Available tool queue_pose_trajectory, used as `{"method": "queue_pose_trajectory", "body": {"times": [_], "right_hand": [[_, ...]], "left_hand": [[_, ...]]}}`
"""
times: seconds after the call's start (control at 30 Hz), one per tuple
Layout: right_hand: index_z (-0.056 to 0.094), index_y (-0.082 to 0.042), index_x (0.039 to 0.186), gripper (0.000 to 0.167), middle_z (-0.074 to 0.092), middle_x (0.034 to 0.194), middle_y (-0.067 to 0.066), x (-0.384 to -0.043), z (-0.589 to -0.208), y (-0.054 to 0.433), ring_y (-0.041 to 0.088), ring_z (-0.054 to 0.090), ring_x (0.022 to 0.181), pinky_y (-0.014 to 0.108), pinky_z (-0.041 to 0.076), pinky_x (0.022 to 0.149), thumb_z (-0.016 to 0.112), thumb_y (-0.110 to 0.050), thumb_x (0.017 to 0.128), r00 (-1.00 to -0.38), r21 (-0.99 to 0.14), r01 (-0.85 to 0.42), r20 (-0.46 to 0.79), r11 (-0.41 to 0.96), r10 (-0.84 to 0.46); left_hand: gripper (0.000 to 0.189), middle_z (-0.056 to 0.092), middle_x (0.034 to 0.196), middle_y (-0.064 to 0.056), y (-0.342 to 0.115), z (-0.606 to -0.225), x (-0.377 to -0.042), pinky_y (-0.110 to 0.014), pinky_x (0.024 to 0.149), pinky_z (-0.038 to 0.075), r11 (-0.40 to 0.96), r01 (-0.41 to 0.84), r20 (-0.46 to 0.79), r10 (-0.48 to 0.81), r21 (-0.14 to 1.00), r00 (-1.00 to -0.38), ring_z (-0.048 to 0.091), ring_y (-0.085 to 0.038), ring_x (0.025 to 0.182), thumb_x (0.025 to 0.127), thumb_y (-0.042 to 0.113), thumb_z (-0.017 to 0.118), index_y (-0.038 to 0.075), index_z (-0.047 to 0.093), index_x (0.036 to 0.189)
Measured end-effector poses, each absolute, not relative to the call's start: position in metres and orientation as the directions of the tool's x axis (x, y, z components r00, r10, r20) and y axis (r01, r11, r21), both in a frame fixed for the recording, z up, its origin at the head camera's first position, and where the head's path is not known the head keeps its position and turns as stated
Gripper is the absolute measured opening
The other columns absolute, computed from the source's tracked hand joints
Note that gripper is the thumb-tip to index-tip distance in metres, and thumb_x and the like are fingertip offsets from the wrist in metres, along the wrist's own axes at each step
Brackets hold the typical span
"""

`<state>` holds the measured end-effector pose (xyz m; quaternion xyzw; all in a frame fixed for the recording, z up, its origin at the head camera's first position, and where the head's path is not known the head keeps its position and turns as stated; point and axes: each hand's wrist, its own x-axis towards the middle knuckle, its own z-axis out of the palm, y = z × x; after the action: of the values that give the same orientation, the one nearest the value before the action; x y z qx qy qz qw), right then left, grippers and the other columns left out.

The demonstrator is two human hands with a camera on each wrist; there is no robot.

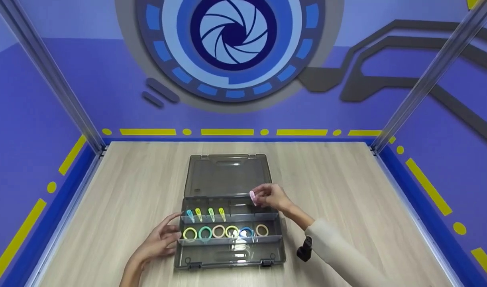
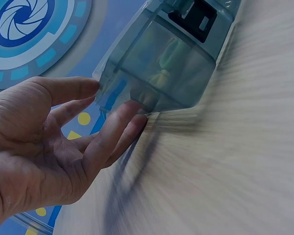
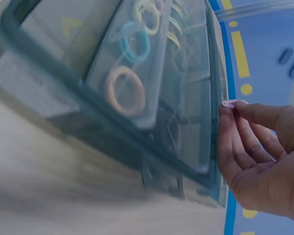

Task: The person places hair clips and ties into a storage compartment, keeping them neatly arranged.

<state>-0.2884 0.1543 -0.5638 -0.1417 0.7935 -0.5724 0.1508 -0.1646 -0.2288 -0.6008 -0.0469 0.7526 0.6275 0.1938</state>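
A clear grey plastic organizer box (image 1: pixel 231 257) lies with its lid (image 1: pixel 227 177) folded back. My right hand (image 1: pixel 272 197) pinches a pink snap hair clip (image 3: pixel 230 103) between thumb and fingertip, above the right part of the back row. In that row stand a blue hair clip (image 1: pixel 190 215) and several yellow and green ones. The middle row holds several round hair ties, among them a green one (image 1: pixel 205 232) and a beige one (image 1: pixel 262 230). My left hand (image 1: pixel 160 240) touches the box's left side with loosely bent fingers; the left wrist view shows its fingertips at the wall.
The box rests on a light wooden table (image 1: pixel 339 191). Blue printed panels enclose the table at the back and sides, with metal posts (image 1: pixel 423 85) at the corners. A black device (image 1: pixel 304 250) is worn on the right wrist, right of the box.
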Motion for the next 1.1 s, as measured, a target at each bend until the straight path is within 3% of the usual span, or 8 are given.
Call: {"method": "queue_pose_trajectory", "body": {"times": [0.23, 0.53, 0.73, 0.83, 0.97, 1.1], "right_hand": [[0.067, 0.018, 0.111, 0.027, 0.072, 0.094, 0.035, -0.284, -0.569, 0.134, 0.014, 0.07, 0.071, 0.021, 0.055, 0.057, 0.065, 0.014, 0.085, -0.901, -0.944, -0.085, -0.063, 0.318, -0.428], [0.075, 0.008, 0.099, 0.019, 0.077, 0.086, 0.023, -0.279, -0.576, 0.115, 0.011, 0.069, 0.068, 0.015, 0.051, 0.058, 0.074, 0.01, 0.08, -0.916, -0.874, -0.147, -0.056, 0.464, -0.396], [0.077, 0.009, 0.092, 0.014, 0.077, 0.083, 0.022, -0.275, -0.586, 0.11, 0.029, 0.077, 0.074, 0.012, 0.049, 0.061, 0.076, 0.009, 0.078, -0.917, -0.833, -0.211, -0.012, 0.512, -0.398], [0.078, 0.008, 0.089, 0.013, 0.077, 0.08, 0.02, -0.274, -0.588, 0.108, 0.019, 0.074, 0.068, 0.012, 0.049, 0.06, 0.074, 0.009, 0.077, -0.919, -0.804, -0.235, 0.0, 0.547, -0.394], [0.079, 0.007, 0.087, 0.015, 0.077, 0.078, 0.018, -0.276, -0.589, 0.104, 0.003, 0.059, 0.061, 0.013, 0.045, 0.057, 0.07, 0.01, 0.075, -0.922, -0.773, -0.252, 0.008, 0.583, -0.388], [0.079, 0.007, 0.084, 0.015, 0.077, 0.077, 0.018, -0.276, -0.59, 0.1, 0.002, 0.052, 0.059, 0.016, 0.045, 0.057, 0.069, 0.012, 0.074, -0.916, -0.738, -0.303, 0.052, 0.603, -0.398]], "left_hand": [[0.071, 0.051, 0.137, -0.026, -0.232, -0.602, -0.165, -0.038, 0.077, 0.061, 0.198, -0.302, -0.34, 0.203, 0.933, -0.918, 0.063, -0.022, 0.101, 0.1, 0.025, 0.066, 0.016, 0.028, 0.16], [0.075, 0.051, 0.139, -0.029, -0.231, -0.602, -0.166, -0.041, 0.081, 0.061, 0.2, -0.311, -0.349, 0.194, 0.929, -0.917, 0.066, -0.022, 0.105, 0.1, 0.029, 0.066, 0.015, 0.026, 0.161], [0.073, 0.05, 0.139, -0.028, -0.23, -0.602, -0.165, -0.039, 0.08, 0.061, 0.192, -0.313, -0.35, 0.209, 0.93, -0.913, 0.065, -0.023, 0.105, 0.1, 0.028, 0.066, 0.016, 0.028, 0.161], [0.072, 0.048, 0.14, -0.03, -0.231, -0.603, -0.165, -0.04, 0.08, 0.061, 0.188, -0.303, -0.341, 0.223, 0.934, -0.913, 0.064, -0.023, 0.106, 0.101, 0.026, 0.065, 0.015, 0.026, 0.161], [0.073, 0.047, 0.141, -0.03, -0.232, -0.604, -0.166, -0.04, 0.08, 0.061, 0.189, -0.293, -0.332, 0.23, 0.937, -0.915, 0.062, -0.023, 0.106, 0.101, 0.025, 0.065, 0.014, 0.026, 0.161], [0.072, 0.048, 0.14, -0.031, -0.233, -0.604, -0.166, -0.04, 0.079, 0.061, 0.19, -0.278, -0.318, 0.236, 0.942, -0.918, 0.062, -0.023, 0.106, 0.102, 0.024, 0.064, 0.014, 0.026, 0.161]]}}
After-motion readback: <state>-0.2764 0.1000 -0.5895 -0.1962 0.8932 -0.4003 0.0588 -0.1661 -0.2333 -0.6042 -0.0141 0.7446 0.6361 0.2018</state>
